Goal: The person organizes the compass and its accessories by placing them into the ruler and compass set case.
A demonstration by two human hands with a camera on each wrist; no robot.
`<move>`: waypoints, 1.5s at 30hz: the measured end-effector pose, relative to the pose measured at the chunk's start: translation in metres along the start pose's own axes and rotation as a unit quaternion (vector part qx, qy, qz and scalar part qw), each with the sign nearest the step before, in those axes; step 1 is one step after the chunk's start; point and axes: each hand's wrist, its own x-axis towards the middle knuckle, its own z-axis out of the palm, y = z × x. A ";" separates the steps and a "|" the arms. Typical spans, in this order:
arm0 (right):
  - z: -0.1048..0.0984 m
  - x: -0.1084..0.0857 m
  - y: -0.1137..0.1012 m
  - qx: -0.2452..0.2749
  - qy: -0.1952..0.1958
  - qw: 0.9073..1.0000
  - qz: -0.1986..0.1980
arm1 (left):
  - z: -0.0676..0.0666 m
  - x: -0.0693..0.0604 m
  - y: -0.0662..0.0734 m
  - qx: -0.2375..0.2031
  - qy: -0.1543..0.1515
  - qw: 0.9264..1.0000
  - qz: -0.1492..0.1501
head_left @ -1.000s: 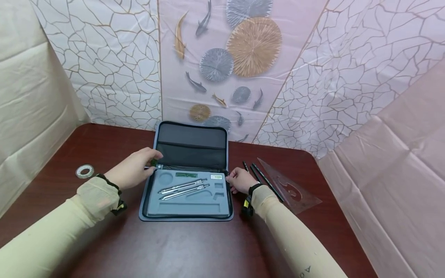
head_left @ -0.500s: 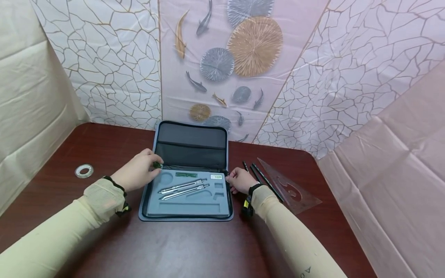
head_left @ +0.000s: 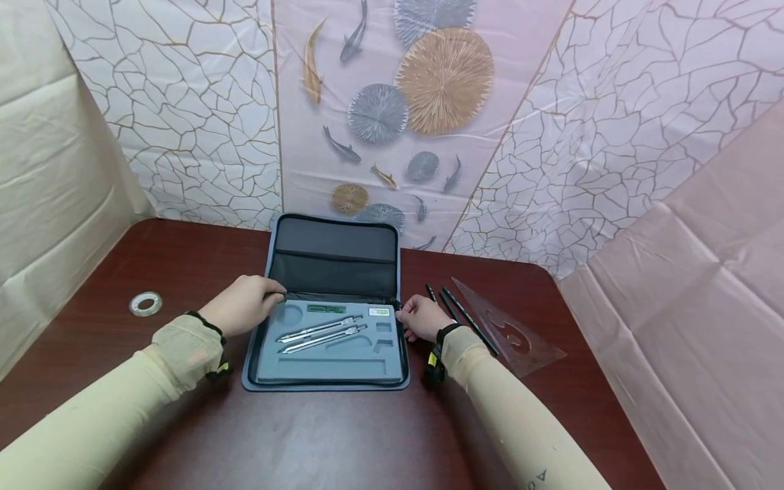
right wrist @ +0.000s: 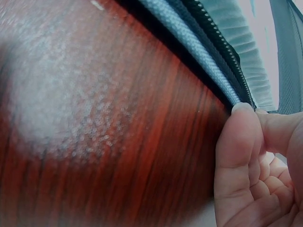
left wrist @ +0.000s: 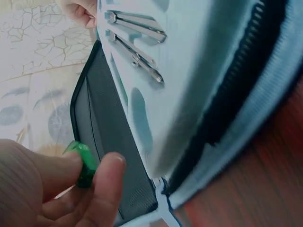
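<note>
A blue-grey zip case [head_left: 335, 388] lies unzipped, its dark-lined lid [head_left: 335, 273] raised at the back. Two metal compasses [head_left: 321, 335] lie slanted on its grey foam tray [head_left: 333, 371]. At the case's back left corner is my left hand [head_left: 245, 305]; its thumb and fingers pinch a small translucent green piece [left wrist: 84, 165], whose kind I cannot tell. That piece is hidden in the head view. My right hand [head_left: 422, 317] pinches the case's right edge near the hinge, at the zip [right wrist: 244, 90].
A green strip [head_left: 326, 309] and a small white-and-green block [head_left: 379, 312] sit in tray slots. Dark pencils [head_left: 468, 318] and a clear set square [head_left: 517, 340] lie at right. A clear ring-shaped item [head_left: 145, 304] lies at left. Patterned cloth hangs behind the table.
My left hand has moved slightly right and its fingertips have lowered at the case's back left corner. The green piece has passed from sight in the head view. My right hand stays at the edge.
</note>
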 end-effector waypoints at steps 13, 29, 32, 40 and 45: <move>0.001 0.003 0.004 0.035 -0.011 0.999 0.001 | 0.034 0.033 0.053 0.007 -0.049 0.998 0.047; -0.011 0.005 0.004 0.070 -0.058 0.996 0.023 | 0.092 0.065 0.098 0.013 -0.066 0.993 0.095; -0.010 0.004 0.003 0.070 -0.057 0.996 0.019 | 0.098 0.067 0.101 0.021 -0.058 0.992 0.112; -0.010 0.004 0.002 0.070 -0.052 0.996 0.017 | 0.101 0.065 0.117 0.114 -0.062 0.979 0.156; -0.011 0.005 0.004 0.066 -0.051 0.996 0.018 | 0.100 0.065 0.123 0.138 -0.057 0.976 0.156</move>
